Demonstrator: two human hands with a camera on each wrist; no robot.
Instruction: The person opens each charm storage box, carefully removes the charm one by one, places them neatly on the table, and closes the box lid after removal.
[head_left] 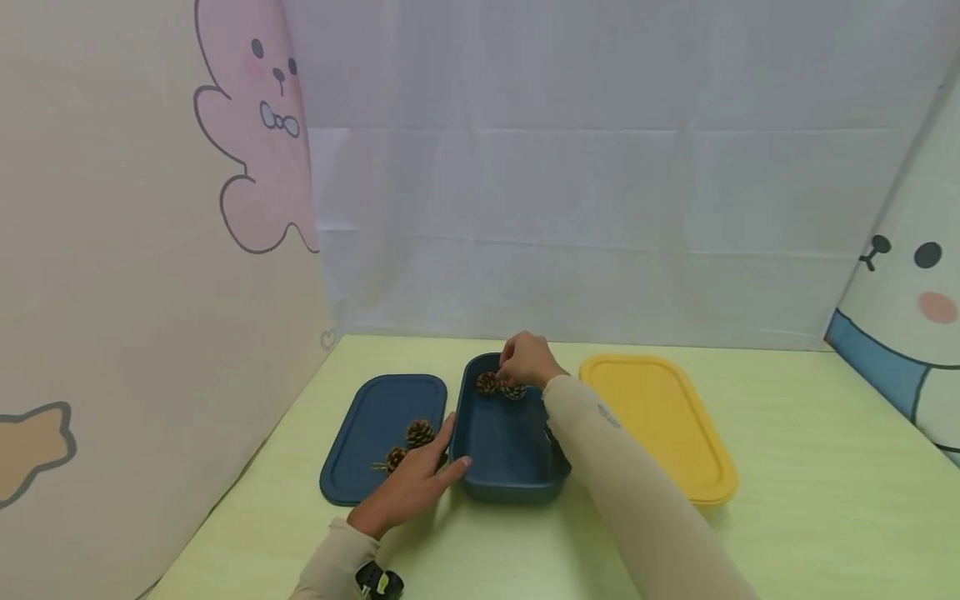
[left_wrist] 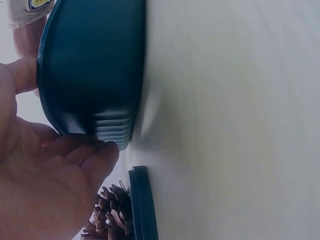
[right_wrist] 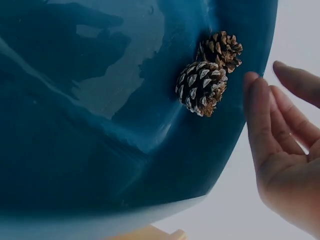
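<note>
My left hand [head_left: 412,482] holds the near left corner of a dark blue plastic box [head_left: 504,483]. In the left wrist view its thumb is at the rim and its fingers [left_wrist: 102,161] lie along the outer wall. Two pine cones lie inside the far end of the box, a brown one [head_left: 487,383] and a white-tipped one [right_wrist: 198,88]. My right hand [head_left: 529,360] is over that far end, nothing between its fingers. In the right wrist view the thumb stands apart and the fingertips overlap the box's rim beside the cones.
A dark blue lid [head_left: 382,408] lies left of the box, bearing a pine cone [head_left: 420,432] and another cone [head_left: 395,457] partly hidden behind my left hand. To the right is a yellow lid [head_left: 652,408], partly covered by my right sleeve. A white sheet [head_left: 585,208] hangs behind the table.
</note>
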